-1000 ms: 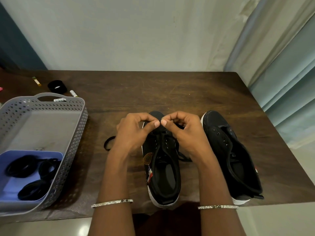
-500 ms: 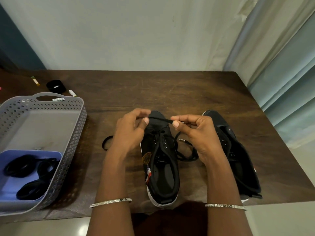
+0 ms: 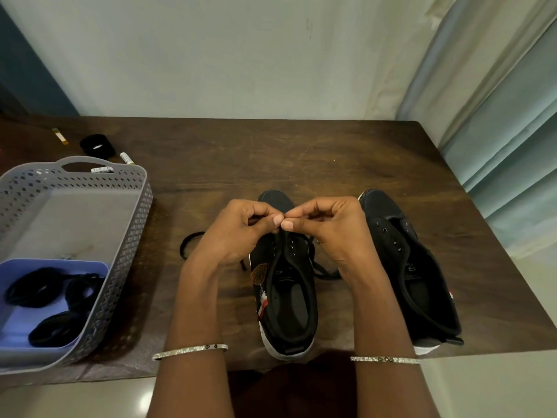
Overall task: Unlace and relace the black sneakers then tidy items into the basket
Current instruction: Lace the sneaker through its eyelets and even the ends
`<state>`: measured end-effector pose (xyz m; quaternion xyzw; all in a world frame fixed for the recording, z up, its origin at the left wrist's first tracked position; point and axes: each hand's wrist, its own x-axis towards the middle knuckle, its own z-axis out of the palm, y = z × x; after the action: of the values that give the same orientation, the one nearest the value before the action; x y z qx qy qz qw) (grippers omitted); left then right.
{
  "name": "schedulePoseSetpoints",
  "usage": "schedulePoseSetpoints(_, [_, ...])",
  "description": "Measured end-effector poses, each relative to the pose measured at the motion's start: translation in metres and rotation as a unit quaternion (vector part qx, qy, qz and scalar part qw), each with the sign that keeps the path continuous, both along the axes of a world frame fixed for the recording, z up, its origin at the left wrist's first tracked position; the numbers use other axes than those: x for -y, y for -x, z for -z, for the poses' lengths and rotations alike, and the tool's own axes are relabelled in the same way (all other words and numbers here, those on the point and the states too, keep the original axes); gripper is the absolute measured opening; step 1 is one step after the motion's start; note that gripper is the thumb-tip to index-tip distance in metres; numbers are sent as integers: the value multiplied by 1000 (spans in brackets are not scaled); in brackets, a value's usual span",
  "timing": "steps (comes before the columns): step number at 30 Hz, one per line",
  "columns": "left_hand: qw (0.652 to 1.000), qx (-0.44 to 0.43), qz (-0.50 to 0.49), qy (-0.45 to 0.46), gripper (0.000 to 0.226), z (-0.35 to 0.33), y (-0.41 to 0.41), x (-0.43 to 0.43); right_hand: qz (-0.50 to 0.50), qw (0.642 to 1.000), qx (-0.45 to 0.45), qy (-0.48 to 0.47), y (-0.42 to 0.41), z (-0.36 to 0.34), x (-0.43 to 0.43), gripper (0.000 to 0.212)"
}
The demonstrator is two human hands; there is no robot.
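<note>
A dark wooden table stretched under and beyond the left hand and right hand. A pale wall stood beyond them, blue-grey curtains hung far right, and glossy floor showed nearer, lower left.

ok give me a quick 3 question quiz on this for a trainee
1. True or false: the left hand and right hand both pinch the lace above the centre sneaker.
2. Where is the blue tray? A in the grey basket; B inside a sneaker; C on the floor.
3. Fill in: the other sneaker shows eyelets with no ____ through them.
Key: 1 true; 2 A; 3 lace.
</note>
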<state>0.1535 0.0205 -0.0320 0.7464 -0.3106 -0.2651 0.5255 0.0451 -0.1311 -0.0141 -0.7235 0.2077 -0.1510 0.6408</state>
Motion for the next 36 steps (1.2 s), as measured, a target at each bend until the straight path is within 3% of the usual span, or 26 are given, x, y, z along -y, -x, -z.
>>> schedulePoseSetpoints(3, [999,11,-30,-28,17,2,-2,-2,-33,998,-49,20,3,2,1,32])
schedulePoseSetpoints(5, [996,34,-71,-53,14,2,-2,-2,-62,987,-128,68,10,3,4,53])
schedulePoseSetpoints(7, [991,45,-106,-71,9,-1,-1,-1,-97,968,-202,109,19,4,5,61])
schedulePoseSetpoints(11, [987,47,-113,-104,4,-6,2,0,-99,946,-248,184,25,1,-3,50])
schedulePoseSetpoints(17, [979,104,-98,-145,8,-6,9,7,-9,928,-259,270,18,-2,-19,11])
schedulePoseSetpoints(20, [976,127,-89,-156,11,-6,11,11,21,939,-247,240,13,4,-17,15])
schedulePoseSetpoints(27, [956,197,-103,-193,2,-6,13,24,49,971,-224,69,2,21,-6,15])
schedulePoseSetpoints(36, [943,202,-105,-244,4,-6,17,36,31,978,-206,-15,4,28,2,16])
